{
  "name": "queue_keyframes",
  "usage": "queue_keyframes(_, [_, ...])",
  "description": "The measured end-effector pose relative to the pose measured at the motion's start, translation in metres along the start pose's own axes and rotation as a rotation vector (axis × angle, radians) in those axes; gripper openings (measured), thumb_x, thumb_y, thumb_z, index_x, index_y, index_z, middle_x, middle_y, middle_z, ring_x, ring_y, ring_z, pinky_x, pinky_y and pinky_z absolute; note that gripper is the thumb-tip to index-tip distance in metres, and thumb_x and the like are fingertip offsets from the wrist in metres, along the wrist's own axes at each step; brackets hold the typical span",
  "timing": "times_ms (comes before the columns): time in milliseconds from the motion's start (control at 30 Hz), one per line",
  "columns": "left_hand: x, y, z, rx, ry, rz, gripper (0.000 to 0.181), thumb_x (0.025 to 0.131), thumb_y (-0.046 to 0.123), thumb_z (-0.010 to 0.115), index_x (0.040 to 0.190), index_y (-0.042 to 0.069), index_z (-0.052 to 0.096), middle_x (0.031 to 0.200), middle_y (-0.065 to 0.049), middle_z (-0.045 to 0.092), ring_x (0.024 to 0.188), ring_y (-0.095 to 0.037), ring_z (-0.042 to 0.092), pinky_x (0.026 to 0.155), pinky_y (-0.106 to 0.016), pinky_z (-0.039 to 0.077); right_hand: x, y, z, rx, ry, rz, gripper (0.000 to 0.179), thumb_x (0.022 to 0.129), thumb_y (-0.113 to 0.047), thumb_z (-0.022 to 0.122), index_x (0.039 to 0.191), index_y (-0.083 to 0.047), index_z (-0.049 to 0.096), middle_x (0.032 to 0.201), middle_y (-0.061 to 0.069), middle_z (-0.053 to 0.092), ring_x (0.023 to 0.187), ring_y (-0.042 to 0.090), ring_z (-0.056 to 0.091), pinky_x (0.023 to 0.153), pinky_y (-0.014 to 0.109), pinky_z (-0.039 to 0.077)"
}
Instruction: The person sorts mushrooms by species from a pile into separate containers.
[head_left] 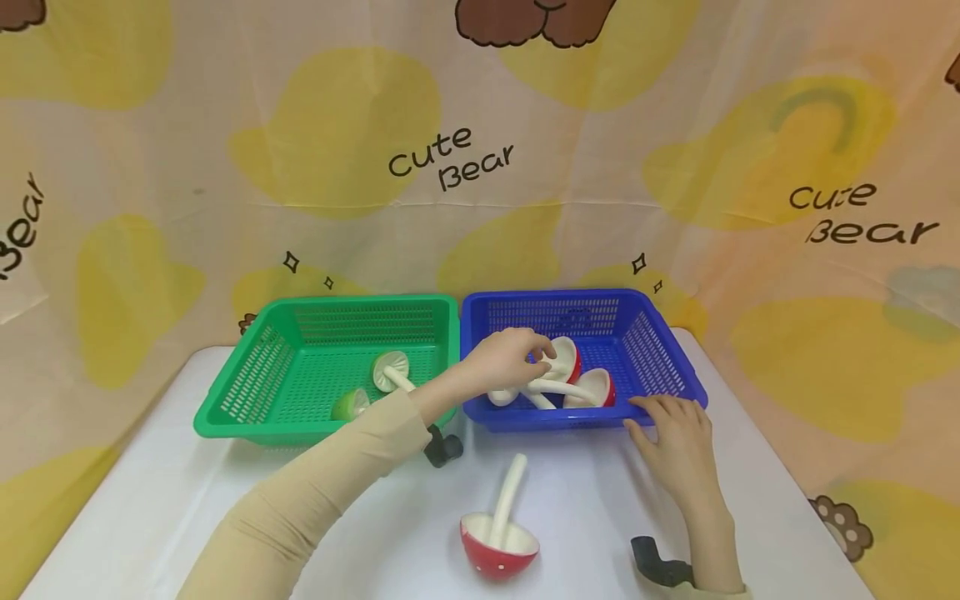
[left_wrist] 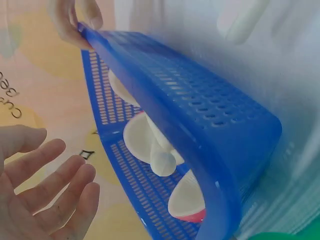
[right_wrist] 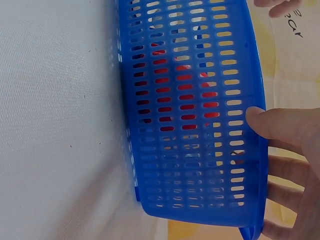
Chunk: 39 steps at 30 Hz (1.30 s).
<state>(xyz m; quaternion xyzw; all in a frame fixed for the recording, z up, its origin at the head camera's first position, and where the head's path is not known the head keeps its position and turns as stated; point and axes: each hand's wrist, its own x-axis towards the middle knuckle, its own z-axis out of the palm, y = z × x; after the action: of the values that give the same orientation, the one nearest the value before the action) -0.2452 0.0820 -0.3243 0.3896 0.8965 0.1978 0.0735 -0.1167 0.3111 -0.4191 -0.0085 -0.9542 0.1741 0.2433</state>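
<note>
My left hand hovers over the blue basket with loosely bent fingers and nothing in them. In the left wrist view those fingers are spread, apart from the basket wall. Inside the blue basket lie several red toy mushrooms with white undersides and stems, among them one near the front wall. My right hand grips the front rim near its right corner; the right wrist view shows the thumb outside and the other fingers over the rim. On the table in front lies another red mushroom, stem up.
To the left of the blue basket stands a green basket holding two green toy mushrooms, one by its front wall. Both baskets are on a white table. A patterned cloth hangs behind them.
</note>
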Motion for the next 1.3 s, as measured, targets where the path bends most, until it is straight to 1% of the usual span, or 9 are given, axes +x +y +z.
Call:
queue_keyframes(167, [-0.02, 0.006, 0.001, -0.033, 0.039, -0.001, 0.024, 0.093, 0.022, 0.06, 0.113, 0.014, 0.069, 0.101, -0.001, 0.071, 0.084, -0.013, 0.063, 0.069, -0.024, 0.048, 0.0, -0.001, -0.001, 0.003, -0.002, 0.001, 0.028, 0.083, -0.014, 0.071, 0.11, -0.005, 0.068, 0.111, 0.021, 0.065, 0.113, 0.042, 0.049, 0.105, 0.068, 0.023])
queue_keyframes(333, [-0.038, 0.009, 0.006, -0.067, 0.085, 0.027, 0.02, 0.093, 0.02, 0.061, 0.108, 0.014, 0.071, 0.095, 0.0, 0.07, 0.08, -0.011, 0.061, 0.062, -0.02, 0.046, 0.0, -0.002, -0.001, 0.0, 0.002, -0.002, 0.028, 0.083, -0.015, 0.071, 0.109, -0.005, 0.067, 0.11, 0.021, 0.065, 0.112, 0.042, 0.049, 0.104, 0.068, 0.024])
queue_keyframes(433, [-0.049, 0.009, 0.012, -0.074, 0.093, 0.048, 0.019, 0.091, 0.02, 0.062, 0.107, 0.014, 0.071, 0.093, 0.001, 0.069, 0.075, -0.012, 0.06, 0.058, -0.019, 0.044, -0.001, -0.002, -0.001, -0.002, 0.001, 0.0, 0.028, 0.084, -0.015, 0.071, 0.11, -0.005, 0.067, 0.111, 0.021, 0.065, 0.113, 0.042, 0.049, 0.104, 0.068, 0.024])
queue_keyframes(567, [-0.063, 0.007, 0.021, -0.057, 0.067, 0.07, 0.019, 0.09, 0.02, 0.064, 0.107, 0.014, 0.071, 0.094, 0.002, 0.07, 0.075, -0.012, 0.063, 0.061, -0.018, 0.046, -0.001, -0.002, -0.002, 0.0, -0.009, 0.003, 0.029, 0.084, -0.015, 0.07, 0.111, -0.005, 0.067, 0.111, 0.022, 0.064, 0.113, 0.043, 0.049, 0.104, 0.069, 0.023])
queue_keyframes(633, [-0.068, 0.006, 0.026, -0.049, 0.057, 0.073, 0.018, 0.09, 0.02, 0.065, 0.107, 0.014, 0.071, 0.096, 0.002, 0.07, 0.08, -0.012, 0.064, 0.065, -0.018, 0.047, -0.001, -0.001, -0.001, -0.002, -0.011, 0.003, 0.028, 0.084, -0.015, 0.07, 0.111, -0.005, 0.067, 0.111, 0.023, 0.064, 0.113, 0.043, 0.048, 0.104, 0.069, 0.023])
queue_keyframes(900, [-0.086, 0.003, 0.042, -0.07, 0.029, 0.037, 0.019, 0.089, 0.019, 0.066, 0.107, 0.015, 0.071, 0.094, 0.002, 0.07, 0.084, -0.012, 0.065, 0.068, -0.017, 0.048, -0.001, 0.0, 0.001, -0.001, -0.014, 0.006, 0.029, 0.084, -0.017, 0.069, 0.11, -0.004, 0.066, 0.111, 0.023, 0.064, 0.113, 0.043, 0.047, 0.104, 0.069, 0.023])
queue_keyframes(1000, [-0.091, -0.001, 0.05, -0.092, 0.002, 0.025, 0.023, 0.088, 0.019, 0.066, 0.111, 0.014, 0.07, 0.095, 0.0, 0.068, 0.083, -0.012, 0.063, 0.067, -0.017, 0.047, -0.001, 0.0, 0.001, -0.004, -0.016, 0.006, 0.029, 0.085, -0.017, 0.069, 0.11, -0.005, 0.066, 0.111, 0.023, 0.063, 0.114, 0.044, 0.047, 0.104, 0.069, 0.023])
queue_keyframes(1067, [-0.095, -0.003, 0.057, -0.11, -0.022, 0.011, 0.027, 0.088, 0.019, 0.067, 0.114, 0.014, 0.068, 0.097, -0.002, 0.067, 0.084, -0.013, 0.063, 0.066, -0.016, 0.046, -0.001, 0.0, 0.001, -0.004, -0.017, 0.007, 0.029, 0.085, -0.017, 0.069, 0.11, -0.005, 0.066, 0.112, 0.023, 0.063, 0.114, 0.044, 0.047, 0.104, 0.069, 0.023])
queue_keyframes(1300, [-0.104, -0.009, 0.08, -0.21, -0.115, -0.086, 0.042, 0.086, 0.02, 0.069, 0.127, 0.014, 0.06, 0.11, -0.006, 0.066, 0.091, -0.016, 0.065, 0.069, -0.017, 0.049, -0.001, 0.0, 0.001, 0.002, -0.019, 0.007, 0.029, 0.085, -0.015, 0.07, 0.111, -0.005, 0.066, 0.112, 0.023, 0.063, 0.115, 0.044, 0.047, 0.104, 0.069, 0.023])
